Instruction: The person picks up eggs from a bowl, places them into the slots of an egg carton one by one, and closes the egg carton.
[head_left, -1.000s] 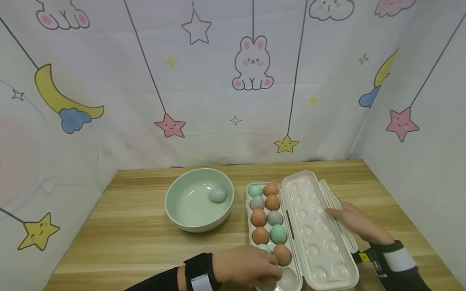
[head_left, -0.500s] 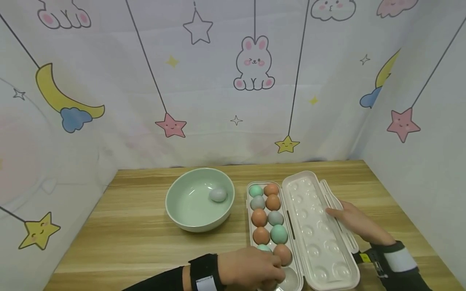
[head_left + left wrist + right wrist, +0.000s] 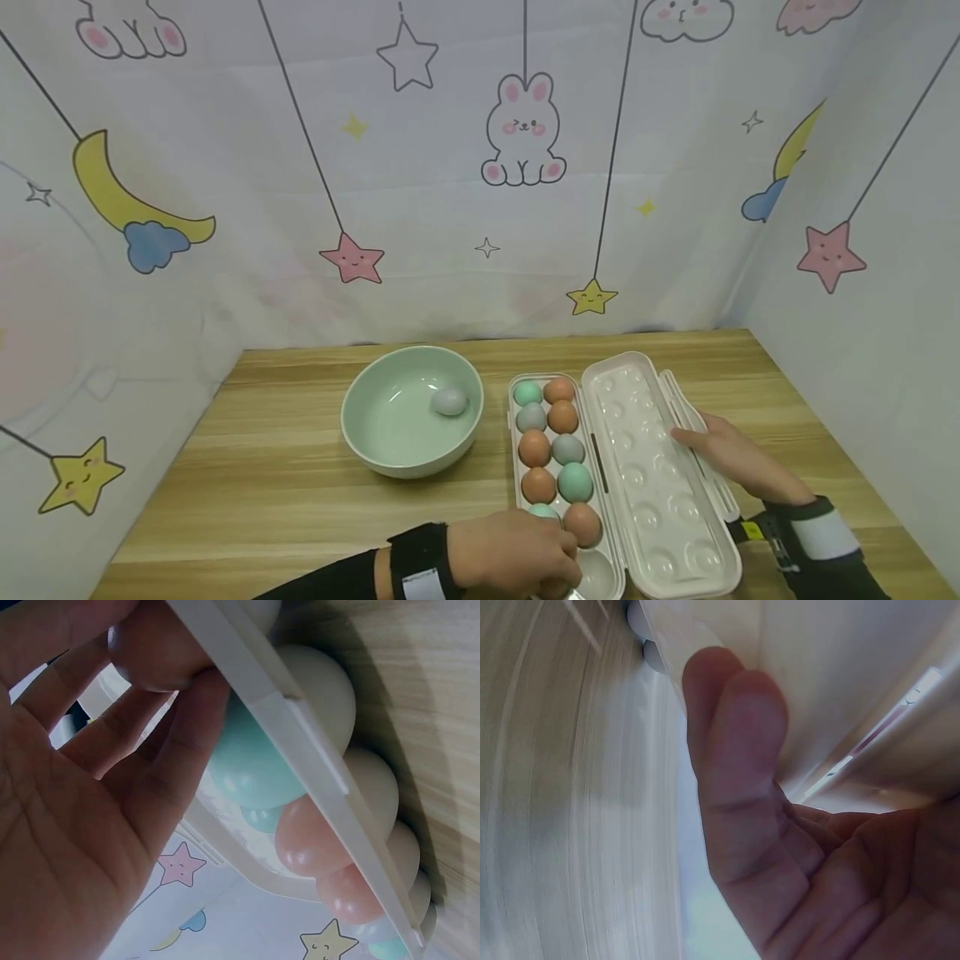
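In the head view, my left hand [image 3: 513, 550] is over the near-left cell of a white plastic egg carton [image 3: 597, 575]. Its fingers and thumb pinch a brown egg [image 3: 154, 645], seen in the left wrist view low in the carton beside a green egg [image 3: 251, 765]. Brown, green and grey eggs, among them a brown egg [image 3: 582, 524], fill the cells farther back. The near-right cell holds no egg. My right hand [image 3: 738, 458] grips the outer edge of the folded-open carton lid [image 3: 645, 475], thumb on top and fingers partly hidden beneath.
A pale green bowl [image 3: 390, 433] stands left of the carton with one grey egg [image 3: 449, 401] inside. Both rest on a wooden table [image 3: 262, 467]. A patterned cloth backdrop [image 3: 450, 167] rises behind the table and along both sides.
My left hand shifts slightly to the right, then very slightly back, staying over the same near-left cell. The right hand and the lid keep their place.
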A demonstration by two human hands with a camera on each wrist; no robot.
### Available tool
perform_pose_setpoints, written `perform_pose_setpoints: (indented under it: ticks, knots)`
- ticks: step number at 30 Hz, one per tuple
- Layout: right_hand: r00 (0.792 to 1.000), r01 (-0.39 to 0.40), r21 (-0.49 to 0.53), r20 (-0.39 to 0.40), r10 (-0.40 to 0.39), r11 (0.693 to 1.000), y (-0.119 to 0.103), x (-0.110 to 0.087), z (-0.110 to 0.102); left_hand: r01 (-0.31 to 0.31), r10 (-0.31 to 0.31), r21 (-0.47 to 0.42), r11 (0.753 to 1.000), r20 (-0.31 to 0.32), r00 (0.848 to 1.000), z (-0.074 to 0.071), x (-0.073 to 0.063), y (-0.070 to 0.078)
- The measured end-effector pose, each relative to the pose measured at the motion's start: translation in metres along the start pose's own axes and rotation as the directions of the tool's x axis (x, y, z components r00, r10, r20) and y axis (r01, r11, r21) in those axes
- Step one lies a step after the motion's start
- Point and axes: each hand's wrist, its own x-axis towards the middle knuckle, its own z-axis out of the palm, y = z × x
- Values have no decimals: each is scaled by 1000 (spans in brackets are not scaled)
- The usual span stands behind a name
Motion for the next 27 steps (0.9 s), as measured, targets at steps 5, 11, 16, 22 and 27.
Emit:
perform_pose_setpoints:
  ticks: [5,11,16,22,27]
  knots:
    - [1000,2,-7,7,-2,1000,1,0,0,-14,13,-27,1000,-19,1000,-6,-4,-1]
    - [1000,9,-5,3,-9,1000,1,0,1,62,-77,-97,993,-156,985,-27,-25,-19]
    - [1000,11,-8,0,-11,1000,-1,-1,0,229,-263,-148,962,-275,925,-38,-44,-36]
    - [1000,9,-9,4,-9,1000,-1,-1,0,470,-501,-177,865,-376,779,-31,-59,-50]
    - [1000,7,-13,5,-7,1000,-1,0,1,634,-660,-224,741,-423,622,-19,-73,-68]
